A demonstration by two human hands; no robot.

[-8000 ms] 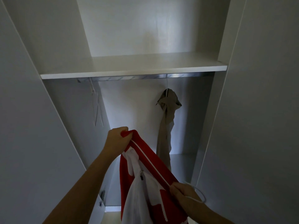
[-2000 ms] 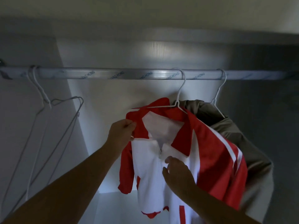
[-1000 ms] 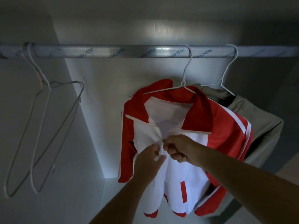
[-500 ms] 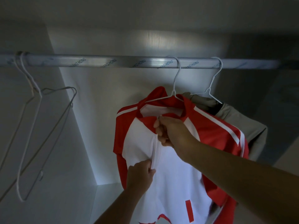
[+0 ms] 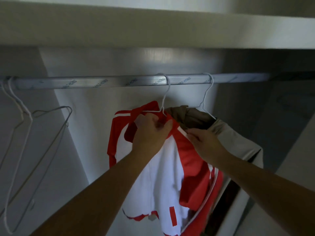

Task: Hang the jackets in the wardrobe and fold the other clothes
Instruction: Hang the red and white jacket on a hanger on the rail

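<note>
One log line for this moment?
phase: adjusting | left hand: holds red jacket collar | right hand: pinches its shoulder | hanger: on rail

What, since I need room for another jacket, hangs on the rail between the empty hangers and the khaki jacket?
Head view: only the red and white jacket, beside the khaki jacket; otherwise bare rail.

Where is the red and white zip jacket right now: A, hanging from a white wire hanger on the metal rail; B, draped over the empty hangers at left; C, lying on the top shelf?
A: the red and white zip jacket hangs from a white wire hanger hooked over the metal rail.
</note>
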